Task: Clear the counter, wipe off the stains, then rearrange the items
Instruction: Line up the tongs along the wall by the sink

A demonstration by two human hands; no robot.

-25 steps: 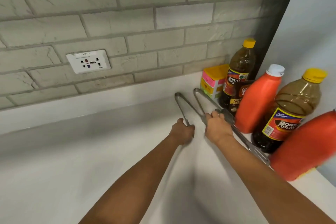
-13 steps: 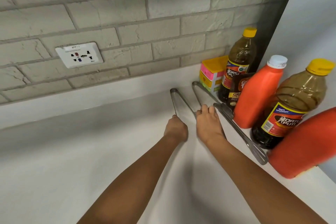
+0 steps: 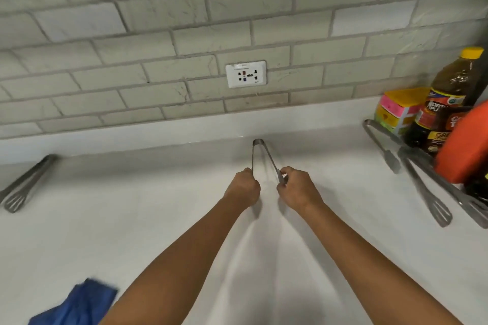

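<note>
Head view, looking down over a white bench (image 3: 137,224) against a grey brick wall. Both arms reach out to the middle, where a pair of metal tongs (image 3: 260,155) lies with its closed loop end pointing at the wall, just below a white wall socket (image 3: 246,74). The left hand (image 3: 243,188) is curled over the end of the left arm of the tongs, the right hand (image 3: 295,188) pinches the end of the right arm between thumb and fingertips. The two arms of the tongs spread apart toward the person.

Off to the right, more to see: a second set of tongs (image 3: 406,171) lies on the bench with slotted heads pointing toward the near edge, right beside a crowd of bottles. There's an orange bottle (image 3: 464,150) at the frame edge, a dark bottle with a yellow cap (image 3: 449,92) behind it, and a smaller dark jar (image 3: 438,137) tucked between. A yellow and pink box (image 3: 396,111) stands at the wall, touching the loop end of those tongs.

Far left, a third utensil, a slotted metal spatula (image 3: 23,187), lies at an angle, blurred, well apart from the hands. Bottom left, a blue cloth (image 3: 76,303) sits crumpled on the bench beside the left forearm. The bench between the hands and the bottles lies bare and open.
</note>
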